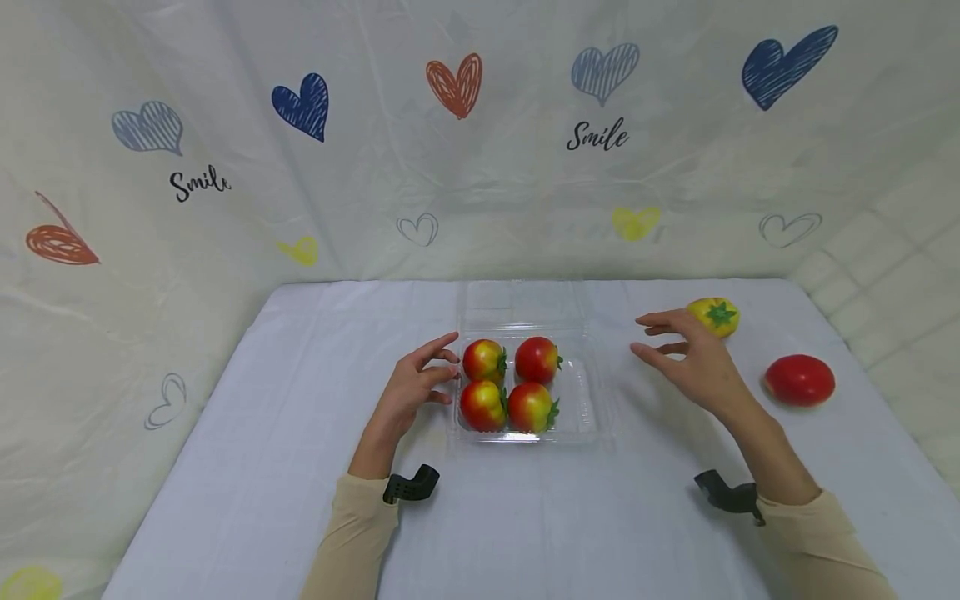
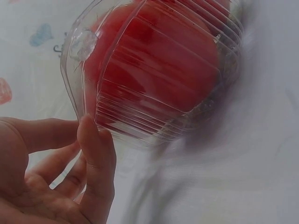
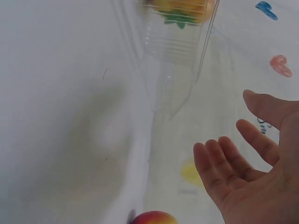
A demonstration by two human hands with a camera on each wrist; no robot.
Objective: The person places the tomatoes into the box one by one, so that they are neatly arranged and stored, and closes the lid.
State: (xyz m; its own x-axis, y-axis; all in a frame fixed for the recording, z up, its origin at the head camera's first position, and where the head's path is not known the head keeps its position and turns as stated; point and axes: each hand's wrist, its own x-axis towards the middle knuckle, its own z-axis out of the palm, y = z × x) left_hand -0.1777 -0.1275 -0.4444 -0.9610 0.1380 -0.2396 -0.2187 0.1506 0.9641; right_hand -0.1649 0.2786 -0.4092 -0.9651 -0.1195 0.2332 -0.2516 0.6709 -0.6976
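A clear plastic clamshell box point(image 1: 576, 408) lies on the table with its lid point(image 1: 517, 304) folded back. Several red-and-yellow tomatoes point(image 1: 532, 407) fill the left and middle of it, green stalks toward the right. My left hand point(image 1: 412, 387) is at the box's left side; in the left wrist view its thumb and a finger pinch the rim point(image 2: 93, 105). Over the table right of the box, my right hand point(image 1: 693, 358) has its fingers spread and bent a little, holding nothing. Just behind it sits a yellow tomato point(image 1: 716, 317) with a green stalk, partly covered by the hand.
A red tomato point(image 1: 799, 381) lies near the table's right edge. The white-covered table point(image 1: 300, 400) ends at the back against a hanging cloth point(image 1: 517, 183) printed with hearts and words. Black wrist mounts point(image 1: 411, 484) stick out from both sleeves.
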